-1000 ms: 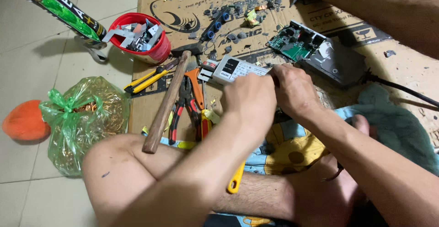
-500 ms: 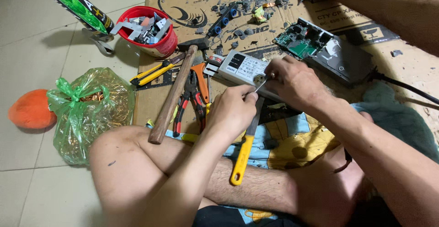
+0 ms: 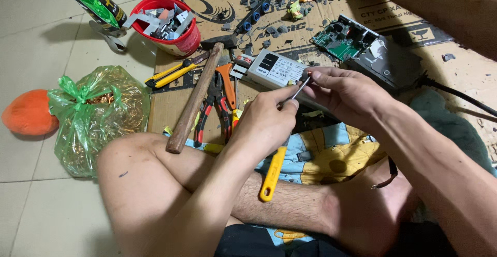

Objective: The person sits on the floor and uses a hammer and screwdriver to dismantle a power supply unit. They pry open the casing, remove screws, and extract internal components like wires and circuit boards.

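Observation:
My left hand (image 3: 269, 119) grips a screwdriver with a yellow handle (image 3: 273, 173); its metal shaft points up and to the right. The tip meets a small dark part (image 3: 305, 75) pinched in the fingers of my right hand (image 3: 344, 91). Both hands hover just in front of a grey-white rectangular metal box (image 3: 274, 69) that lies on the cardboard sheet (image 3: 165, 109). I sit cross-legged, and my bare knee (image 3: 134, 174) lies under the left arm.
A wooden-handled hammer (image 3: 194, 101), red-handled pliers (image 3: 212, 113) and yellow cutters (image 3: 171, 73) lie left of the box. A red bucket of scrap (image 3: 166, 25), a green bag of copper wire (image 3: 98, 113), a green circuit board (image 3: 339, 42) and another person's arm (image 3: 424, 5) are around.
My hands have drawn apart and lifted off the box. The screwdriver's yellow handle now shows below my left hand, with the tip at the part in my right fingers.

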